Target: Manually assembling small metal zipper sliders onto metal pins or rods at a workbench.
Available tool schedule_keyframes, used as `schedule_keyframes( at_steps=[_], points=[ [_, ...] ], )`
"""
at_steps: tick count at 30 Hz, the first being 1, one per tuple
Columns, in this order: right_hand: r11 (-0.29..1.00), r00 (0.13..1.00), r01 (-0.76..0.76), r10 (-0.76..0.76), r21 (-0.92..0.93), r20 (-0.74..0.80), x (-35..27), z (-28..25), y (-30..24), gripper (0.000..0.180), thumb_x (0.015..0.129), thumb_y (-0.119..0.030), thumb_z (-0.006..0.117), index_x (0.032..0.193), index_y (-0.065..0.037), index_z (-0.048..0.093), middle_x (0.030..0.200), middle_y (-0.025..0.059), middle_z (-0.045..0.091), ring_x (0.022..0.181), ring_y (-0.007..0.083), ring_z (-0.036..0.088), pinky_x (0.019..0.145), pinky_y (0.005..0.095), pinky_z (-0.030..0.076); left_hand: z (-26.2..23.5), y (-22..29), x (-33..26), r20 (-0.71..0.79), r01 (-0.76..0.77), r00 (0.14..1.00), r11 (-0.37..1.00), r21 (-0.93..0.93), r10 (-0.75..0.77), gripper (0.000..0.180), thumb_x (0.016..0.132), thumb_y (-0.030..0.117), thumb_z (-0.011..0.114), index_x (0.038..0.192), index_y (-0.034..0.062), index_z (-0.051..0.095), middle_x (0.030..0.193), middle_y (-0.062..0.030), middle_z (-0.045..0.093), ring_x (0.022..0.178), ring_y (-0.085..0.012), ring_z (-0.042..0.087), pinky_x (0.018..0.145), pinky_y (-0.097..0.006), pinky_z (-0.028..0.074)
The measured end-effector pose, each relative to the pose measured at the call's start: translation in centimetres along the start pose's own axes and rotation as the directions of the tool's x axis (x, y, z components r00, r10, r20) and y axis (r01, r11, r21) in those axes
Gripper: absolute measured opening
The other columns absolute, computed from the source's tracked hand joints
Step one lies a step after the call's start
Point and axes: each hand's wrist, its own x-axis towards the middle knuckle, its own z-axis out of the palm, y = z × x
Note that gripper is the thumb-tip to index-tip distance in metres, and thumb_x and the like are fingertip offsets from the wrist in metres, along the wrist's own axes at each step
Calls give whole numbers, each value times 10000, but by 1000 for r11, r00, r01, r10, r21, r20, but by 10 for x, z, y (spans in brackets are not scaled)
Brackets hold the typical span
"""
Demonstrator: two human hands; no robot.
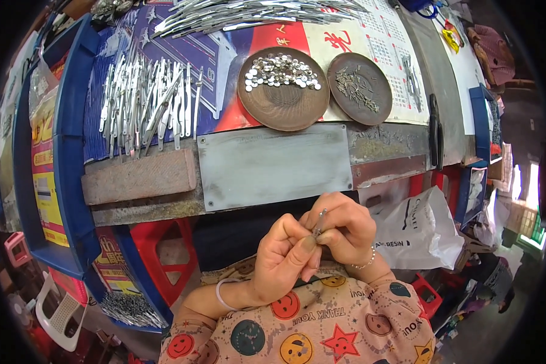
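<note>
Close to my body, just off the table's near edge, my left hand (286,252) and my right hand (347,229) meet with fingertips pinched together. Between them they grip a small, slim metal piece (320,222) whose thin end points up; its lower part is hidden by my fingers. Beyond the hands, a grey metal plate (276,168) is fixed at the table edge by its corners. Behind it stands a round brown dish (285,115) with many shiny round discs (282,70). A smaller dark dish (376,114) beside it holds small brassy pins (357,86).
Slender metal strips (148,106) lie in a pile at left, with more strips (255,13) at the back. A worn block (139,178) rests along the front edge. Blue bins (76,194) flank the left side. A white plastic bag (421,227) hangs at right, near red stools (428,294).
</note>
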Motion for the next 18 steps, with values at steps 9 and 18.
schedule_keyframes(
  at_steps=[9,18],
  points=[
    [903,976,201,-217,-379,0,-5,5,-8,236,762,27,668,939,-13,518,900,135,587,687,257,603,549,310,499,5,1,-2,-10,0,1000,999,32,0,95,995,117,423,931,53,394,659,-29,505,508,-49,414,484,-181,348],
    [921,990,112,-138,-373,-42,-5,3,1,192,758,19,666,902,-19,545,867,125,593,695,251,595,547,303,487,3,-1,3,-111,33,993,999,2,-32,111,997,137,431,932,54,398,651,-21,498,489,-41,405,443,-176,317]
  ],
)
